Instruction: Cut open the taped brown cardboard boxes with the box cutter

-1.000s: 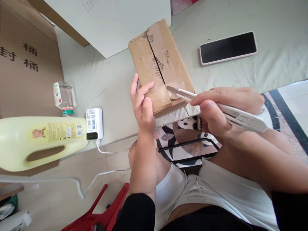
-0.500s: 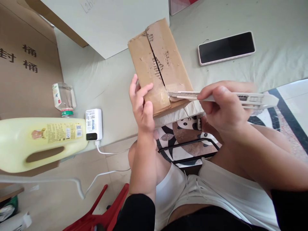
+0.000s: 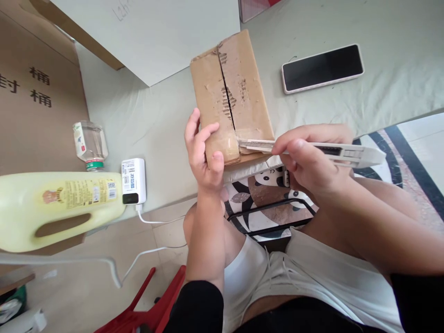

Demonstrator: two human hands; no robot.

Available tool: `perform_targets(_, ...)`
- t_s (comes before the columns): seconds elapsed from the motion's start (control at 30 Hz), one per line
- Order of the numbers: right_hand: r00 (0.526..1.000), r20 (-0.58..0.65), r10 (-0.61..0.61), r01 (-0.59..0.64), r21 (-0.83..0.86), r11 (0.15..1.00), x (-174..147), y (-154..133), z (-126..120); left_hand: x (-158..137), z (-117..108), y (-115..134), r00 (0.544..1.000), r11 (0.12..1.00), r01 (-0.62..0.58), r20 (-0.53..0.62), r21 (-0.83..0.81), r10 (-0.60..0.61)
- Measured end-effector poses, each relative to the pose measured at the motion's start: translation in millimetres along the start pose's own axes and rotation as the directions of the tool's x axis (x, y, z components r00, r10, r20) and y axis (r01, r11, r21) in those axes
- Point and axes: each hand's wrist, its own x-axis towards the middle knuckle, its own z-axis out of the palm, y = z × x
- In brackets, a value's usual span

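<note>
A small brown cardboard box rests on the table near its front edge, with a dark slit along its top seam and torn, ridged patches beside it. My left hand grips the box's near left corner, thumb and fingers curved around it. My right hand is closed on a white utility knife. Its blade tip touches the taped near end of the seam, where clear tape still shows. The palm-side fingers of my right hand are partly hidden.
A phone lies on the table to the right. At the left are a clear bottle, a white power bank with a cable, and a yellow jug. A large white box stands behind; a red chair is below.
The box has turned slightly upright in view. My right hand and the utility knife have moved left and a little down, the blade tip staying at the seam's near end.
</note>
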Motion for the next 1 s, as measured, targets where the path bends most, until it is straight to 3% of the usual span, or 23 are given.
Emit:
perform_targets(0.17,0.999,0.041,-0.028,0.026,0.043,0.999,2,2,3,1,1,2,0.998,0.997,-0.069,0.006,-0.035,0.069)
perform_targets(0.27,0.998,0.05,-0.042,0.039,0.055,0.998,3,1,1,2,1,3,0.999,0.999,-0.041,-0.001,-0.016,0.041)
perform_targets(0.43,0.999,-0.039,-0.028,0.03,0.065,0.997,2,1,-3,2,2,6,0.997,0.997,0.075,0.004,0.028,-0.075)
perform_targets(0.63,0.996,-0.046,-0.08,0.087,0.174,0.981,4,4,-7,1,0,3,0.998,0.998,0.064,0.015,-0.016,-0.064)
perform_targets(0.83,0.992,-0.13,-0.004,0.033,0.223,0.974,9,-2,-7,4,1,1,0.996,0.999,-0.038,0.076,-0.038,0.041)
perform_targets(1.0,0.979,-0.201,0.017,0.024,0.198,0.98,10,-3,-6,4,4,1,0.995,0.999,0.041,0.091,-0.016,-0.04)
